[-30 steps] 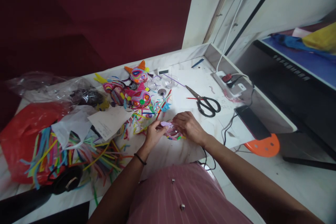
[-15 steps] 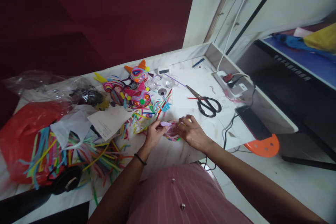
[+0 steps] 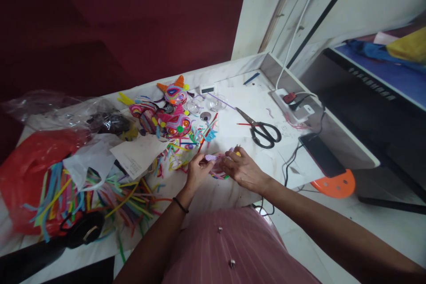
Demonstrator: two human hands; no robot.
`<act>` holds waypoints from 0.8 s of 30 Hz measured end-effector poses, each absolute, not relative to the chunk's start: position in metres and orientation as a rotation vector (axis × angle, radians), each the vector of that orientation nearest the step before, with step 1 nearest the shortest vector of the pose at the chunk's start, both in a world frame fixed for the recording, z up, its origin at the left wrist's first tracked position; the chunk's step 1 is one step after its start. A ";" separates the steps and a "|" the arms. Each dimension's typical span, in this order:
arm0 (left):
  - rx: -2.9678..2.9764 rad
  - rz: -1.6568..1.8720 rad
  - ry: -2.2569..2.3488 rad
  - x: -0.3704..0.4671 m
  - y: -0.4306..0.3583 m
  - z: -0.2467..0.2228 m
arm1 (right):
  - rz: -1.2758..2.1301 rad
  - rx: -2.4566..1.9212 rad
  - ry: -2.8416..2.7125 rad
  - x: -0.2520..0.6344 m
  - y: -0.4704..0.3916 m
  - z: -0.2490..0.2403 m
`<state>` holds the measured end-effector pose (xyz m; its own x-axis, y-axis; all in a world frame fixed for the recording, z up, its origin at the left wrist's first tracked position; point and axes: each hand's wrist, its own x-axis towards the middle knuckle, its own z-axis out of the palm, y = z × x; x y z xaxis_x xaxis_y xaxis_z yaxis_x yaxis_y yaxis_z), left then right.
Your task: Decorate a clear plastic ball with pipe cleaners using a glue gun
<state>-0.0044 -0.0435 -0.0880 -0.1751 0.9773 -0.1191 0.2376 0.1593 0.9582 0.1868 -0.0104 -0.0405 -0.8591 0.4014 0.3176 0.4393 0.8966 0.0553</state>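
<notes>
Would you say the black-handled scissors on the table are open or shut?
Shut: the scissors lie flat with blades together, to a single point.

My white marble table (image 3: 233, 195) is cluttered. Black scissors (image 3: 261, 131) lie right of centre, a white power strip (image 3: 293, 104) and a dark phone (image 3: 321, 155) sit near its right edge. Coiled pipe-cleaner figures (image 3: 173, 117) are at the back, paper sheet (image 3: 138, 155) in front of them, loose pipe cleaners (image 3: 100, 193) and a red plastic bag (image 3: 29, 164) on the left.
</notes>
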 end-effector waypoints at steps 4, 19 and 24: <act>1.208 1.105 1.639 0.002 -0.044 -0.088 | -0.190 -0.647 -2.755 0.185 -0.012 -0.039; 1.243 1.113 1.698 0.004 -0.045 -0.083 | -0.199 -0.672 -2.776 0.183 -0.017 -0.036; 1.201 1.119 1.679 0.005 -0.044 -0.083 | -0.183 -0.698 -2.784 0.184 -0.018 -0.038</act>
<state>0.0051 -0.0442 -0.0833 -0.2564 0.9619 -0.0951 0.2828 0.1687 0.9442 0.1837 -0.0177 -0.0378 -0.8491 0.4449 0.2846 0.4784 0.8763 0.0574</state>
